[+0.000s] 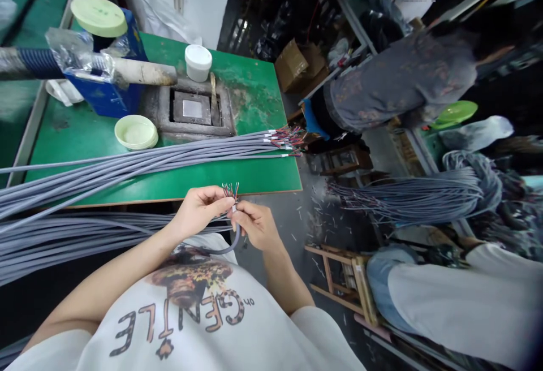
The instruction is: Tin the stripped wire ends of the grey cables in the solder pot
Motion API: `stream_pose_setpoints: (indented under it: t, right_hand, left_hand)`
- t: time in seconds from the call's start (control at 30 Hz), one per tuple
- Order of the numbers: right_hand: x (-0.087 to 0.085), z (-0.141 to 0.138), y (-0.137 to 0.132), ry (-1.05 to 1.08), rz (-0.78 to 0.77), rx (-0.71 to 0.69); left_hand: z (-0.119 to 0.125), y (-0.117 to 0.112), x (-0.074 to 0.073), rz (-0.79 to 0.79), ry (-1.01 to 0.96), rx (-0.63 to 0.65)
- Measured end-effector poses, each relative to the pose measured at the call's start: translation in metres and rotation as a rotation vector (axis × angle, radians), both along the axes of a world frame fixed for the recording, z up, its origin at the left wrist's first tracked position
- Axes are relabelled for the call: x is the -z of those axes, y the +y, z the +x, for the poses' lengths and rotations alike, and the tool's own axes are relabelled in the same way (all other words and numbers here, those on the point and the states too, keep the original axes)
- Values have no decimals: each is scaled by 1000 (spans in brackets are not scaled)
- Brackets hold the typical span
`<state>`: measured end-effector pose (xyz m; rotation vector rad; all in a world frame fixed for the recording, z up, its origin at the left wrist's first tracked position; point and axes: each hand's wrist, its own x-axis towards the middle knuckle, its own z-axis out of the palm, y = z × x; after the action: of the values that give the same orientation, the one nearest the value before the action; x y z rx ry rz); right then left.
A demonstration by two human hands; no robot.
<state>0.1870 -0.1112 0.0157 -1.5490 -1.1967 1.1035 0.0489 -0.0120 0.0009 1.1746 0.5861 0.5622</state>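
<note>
A grey multi-core cable (pixel 234 241) curves up in front of my shirt, its stripped end showing several thin coloured wires (pixel 231 190) fanned upward. My left hand (pixel 202 208) pinches the base of those wires between thumb and fingers. Just below, my right hand (pixel 256 223) grips the cable near a white band at the end of its jacket. Both hands touch close together, hiding part of the cable end. Beyond them, a bundle of grey cables (pixel 169 159) lies across the green table (pixel 263 176), with bare coloured wire ends at its right.
A solder pot (pixel 193 109) is set in the table, a brush (pixel 213 96) beside it. Nearby are a pale bowl (pixel 136 132), a white tub (pixel 198 63) and a duct pipe (pixel 144 71). More cables (pixel 85 241) hang at left. Two people sit at right, near wooden stools (pixel 339 280).
</note>
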Motion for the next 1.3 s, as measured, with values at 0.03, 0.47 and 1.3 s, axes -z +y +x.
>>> stream_pose_setpoints:
  t: [0.03,0.47,1.3]
  right_hand:
    - [0,0,1,2,-3,-1]
    - [-3,-6,7,10,-46,-6]
    - [-18,90,-68,-825,-259,257]
  left_hand:
    - [-1,0,0,0,-1,-2]
    - [-5,1,4,-61,-15,-31]
    - [-35,14,27,302,290,381]
